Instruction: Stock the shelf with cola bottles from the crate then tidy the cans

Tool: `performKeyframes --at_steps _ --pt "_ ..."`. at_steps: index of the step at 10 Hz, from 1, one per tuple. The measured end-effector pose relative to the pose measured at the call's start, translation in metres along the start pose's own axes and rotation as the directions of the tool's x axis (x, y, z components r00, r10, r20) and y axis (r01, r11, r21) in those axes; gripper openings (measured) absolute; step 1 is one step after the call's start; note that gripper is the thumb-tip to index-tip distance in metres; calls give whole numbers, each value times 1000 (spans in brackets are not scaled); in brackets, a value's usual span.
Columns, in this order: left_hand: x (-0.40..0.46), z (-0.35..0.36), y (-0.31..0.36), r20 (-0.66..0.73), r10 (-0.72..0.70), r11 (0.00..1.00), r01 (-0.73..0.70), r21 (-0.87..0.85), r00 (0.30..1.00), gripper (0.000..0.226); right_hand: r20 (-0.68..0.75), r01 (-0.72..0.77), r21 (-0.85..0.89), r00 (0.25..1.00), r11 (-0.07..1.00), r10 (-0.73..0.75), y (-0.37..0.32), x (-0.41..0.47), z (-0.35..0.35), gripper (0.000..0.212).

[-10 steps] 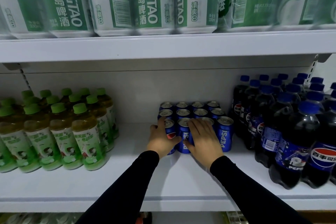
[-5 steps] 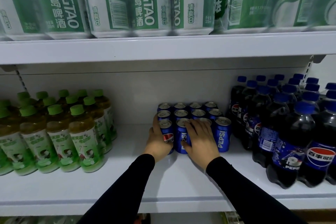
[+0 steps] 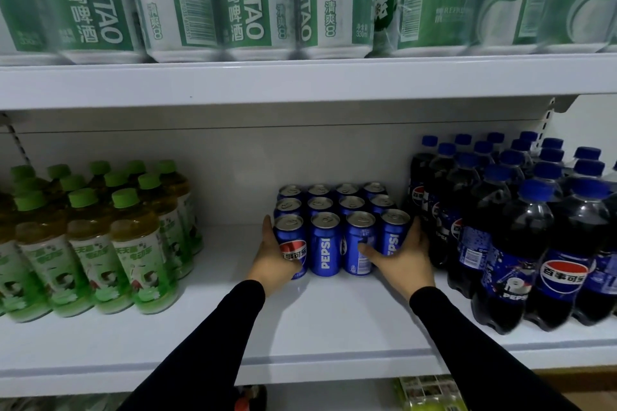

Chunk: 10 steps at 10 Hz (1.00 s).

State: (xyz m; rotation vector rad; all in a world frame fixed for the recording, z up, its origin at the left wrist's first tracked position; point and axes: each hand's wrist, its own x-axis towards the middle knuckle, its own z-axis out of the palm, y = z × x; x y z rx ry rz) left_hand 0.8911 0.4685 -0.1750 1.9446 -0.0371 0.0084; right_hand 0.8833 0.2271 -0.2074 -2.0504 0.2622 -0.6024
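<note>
Cans [image 3: 340, 230] at frame centre are clamped as a block by left hand [image 3: 275, 260] and right hand [image 3: 399, 257]; rigid, slick, likely heavy, best squeezed at outer sidewalls.

Glossy blue metal cola cans [image 3: 325, 253] with brushed silvery lids stand on a smooth, matt white shelf [image 3: 334, 327]. Dark clear-plastic cola bottles [image 3: 514, 264] shine, blue caps matt. Black cloth sleeves [image 3: 213, 340] look soft, unreflective.

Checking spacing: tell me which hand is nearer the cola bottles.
Right. The right hand is at the cans' right side beside the cola bottles; the left hand holds their far side.
</note>
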Motion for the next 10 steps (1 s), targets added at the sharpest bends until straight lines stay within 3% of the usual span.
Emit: performKeyframes --at_steps 2,5,7,9,10 --pt "5 5 2 -3 -24 995 23 -101 1000 112 81 -27 197 997 980 11 14 6 6 132" --pt "3 9 6 -45 -12 992 6 -126 999 102 106 -6 234 994 972 -19 14 8 4 136" --pt "4 6 5 -28 -67 991 63 -122 997 114 125 -43 208 992 977 17 9 6 4 142" --pt "-4 -7 4 -2 -76 995 75 -66 997 110 182 -39 129 983 991 15 6 8 -9 148" --pt "-14 -19 8 -12 -44 999 44 6 999 97 69 22 33 997 999 -24 -1 4 -14 130"
